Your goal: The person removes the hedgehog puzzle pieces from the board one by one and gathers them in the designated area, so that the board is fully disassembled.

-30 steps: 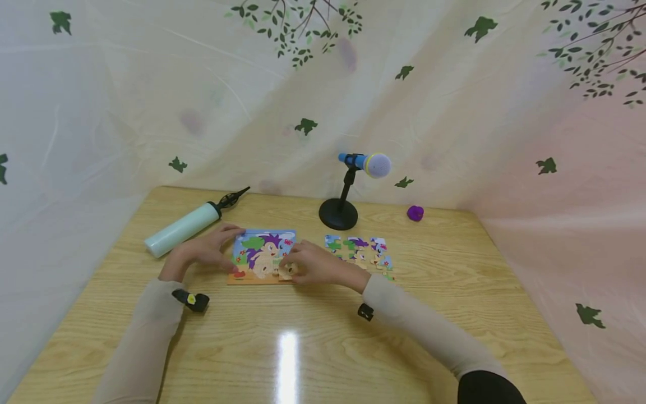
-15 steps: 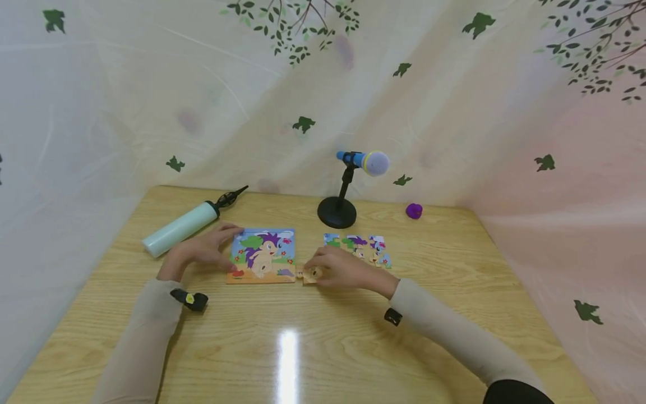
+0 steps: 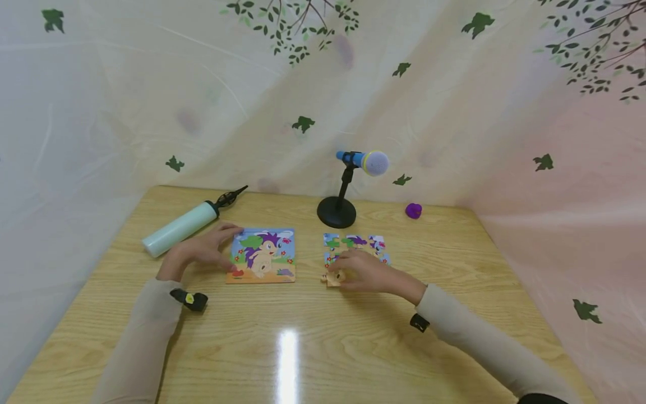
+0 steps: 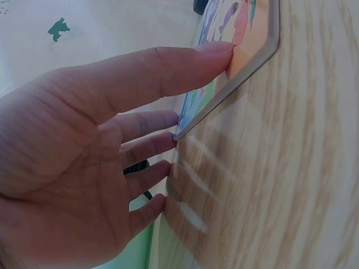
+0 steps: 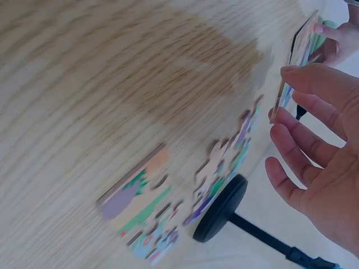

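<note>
A picture board (image 3: 267,255) with a purple-haired hedgehog lies on the table, left of centre. My left hand (image 3: 204,252) rests at its left side, thumb over the lower left part and fingertips at the upper left corner. In the left wrist view the thumb (image 4: 196,61) lies on the board's face, its fingers nearly straight. My right hand (image 3: 368,272) pinches a beige puzzle piece (image 3: 335,278) between thumb and fingers; the right wrist view shows that piece edge-on. Behind this hand lie several puzzle pieces (image 3: 377,243) in loose rows, partly hidden by it.
Behind the pieces stands a toy microphone (image 3: 363,161) on a black round-based stand (image 3: 336,212). A pale green hand pump (image 3: 181,229) lies left of the board. A small purple object (image 3: 413,211) sits at the back right, before a leaf-printed curtain (image 3: 227,101).
My right hand has moved right with the pinched puzzle piece, from over the board's lower right corner to the front of the loose pieces. The left hand has stayed at the board.
</note>
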A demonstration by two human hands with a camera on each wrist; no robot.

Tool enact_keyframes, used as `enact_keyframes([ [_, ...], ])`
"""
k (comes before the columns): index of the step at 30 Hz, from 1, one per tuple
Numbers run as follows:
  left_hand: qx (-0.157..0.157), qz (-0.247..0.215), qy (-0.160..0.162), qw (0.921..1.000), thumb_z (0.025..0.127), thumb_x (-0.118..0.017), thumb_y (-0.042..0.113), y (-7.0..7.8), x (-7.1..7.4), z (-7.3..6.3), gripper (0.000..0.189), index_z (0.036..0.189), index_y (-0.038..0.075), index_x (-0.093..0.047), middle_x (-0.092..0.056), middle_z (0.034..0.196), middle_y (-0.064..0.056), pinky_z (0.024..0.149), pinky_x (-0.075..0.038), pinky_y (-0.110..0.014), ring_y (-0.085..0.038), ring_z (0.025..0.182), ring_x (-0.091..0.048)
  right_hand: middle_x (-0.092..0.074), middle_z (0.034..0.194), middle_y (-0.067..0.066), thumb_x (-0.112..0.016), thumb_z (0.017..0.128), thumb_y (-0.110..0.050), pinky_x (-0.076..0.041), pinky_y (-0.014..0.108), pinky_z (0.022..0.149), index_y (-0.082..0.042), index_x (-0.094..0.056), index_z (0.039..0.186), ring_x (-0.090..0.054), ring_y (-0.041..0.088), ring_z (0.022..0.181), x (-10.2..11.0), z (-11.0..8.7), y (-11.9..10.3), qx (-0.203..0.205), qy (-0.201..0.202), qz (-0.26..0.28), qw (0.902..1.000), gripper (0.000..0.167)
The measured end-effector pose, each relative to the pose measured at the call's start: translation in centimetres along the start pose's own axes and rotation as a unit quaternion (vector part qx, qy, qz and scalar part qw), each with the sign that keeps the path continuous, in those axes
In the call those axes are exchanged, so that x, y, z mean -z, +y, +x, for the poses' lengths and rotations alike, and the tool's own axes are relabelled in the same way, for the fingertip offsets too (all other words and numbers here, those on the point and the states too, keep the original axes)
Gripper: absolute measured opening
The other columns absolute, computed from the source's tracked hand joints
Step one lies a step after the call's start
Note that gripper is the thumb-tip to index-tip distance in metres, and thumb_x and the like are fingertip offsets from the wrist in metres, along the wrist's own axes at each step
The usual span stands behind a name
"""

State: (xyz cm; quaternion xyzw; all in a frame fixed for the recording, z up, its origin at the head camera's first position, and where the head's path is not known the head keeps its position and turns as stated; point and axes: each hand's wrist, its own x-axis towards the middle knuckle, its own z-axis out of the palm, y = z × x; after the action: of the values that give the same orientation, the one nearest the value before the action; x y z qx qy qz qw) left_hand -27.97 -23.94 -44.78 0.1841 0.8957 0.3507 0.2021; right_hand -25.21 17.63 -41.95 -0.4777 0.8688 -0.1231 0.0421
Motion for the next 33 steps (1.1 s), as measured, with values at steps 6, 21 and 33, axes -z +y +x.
enact_keyframes([
  [6,-0.001,-0.003,0.001,1.0,0.079,-0.086,0.022,0.1,0.0,-0.2,0.102,0.16,0.002,-0.026,-0.014,0.162,-0.027,0.118,-0.018,-0.075,-0.054,0.149,-0.014,-0.072,0.114,0.009,-0.081,0.085,-0.012,-0.057,0.043,0.094,-0.005,-0.073,0.119,-0.065,0.026,0.107,0.4,-1.4,0.4,-0.01,0.004,0.0,0.9999,0.036],
  [21,0.003,0.001,-0.001,1.0,0.08,-0.085,0.024,0.0,-0.1,0.0,0.103,0.161,0.004,-0.025,-0.013,0.163,-0.027,0.119,-0.018,-0.075,-0.054,0.149,-0.013,-0.074,0.108,0.007,-0.083,0.083,-0.011,-0.057,0.042,0.091,-0.006,-0.074,0.117,-0.066,0.024,0.101,-0.1,-3.4,2.2,-0.012,0.009,-0.015,0.9998,0.036],
  [33,0.006,0.005,0.002,1.0,0.08,-0.085,0.025,0.1,-0.1,0.0,0.102,0.161,0.005,-0.026,-0.014,0.163,-0.026,0.119,-0.019,-0.074,-0.053,0.15,-0.014,-0.072,0.108,0.007,-0.081,0.084,-0.009,-0.055,0.037,0.084,-0.006,-0.074,0.116,-0.062,0.022,0.1,0.2,-5.0,2.4,-0.043,0.0,0.007,0.9991,0.032],
])
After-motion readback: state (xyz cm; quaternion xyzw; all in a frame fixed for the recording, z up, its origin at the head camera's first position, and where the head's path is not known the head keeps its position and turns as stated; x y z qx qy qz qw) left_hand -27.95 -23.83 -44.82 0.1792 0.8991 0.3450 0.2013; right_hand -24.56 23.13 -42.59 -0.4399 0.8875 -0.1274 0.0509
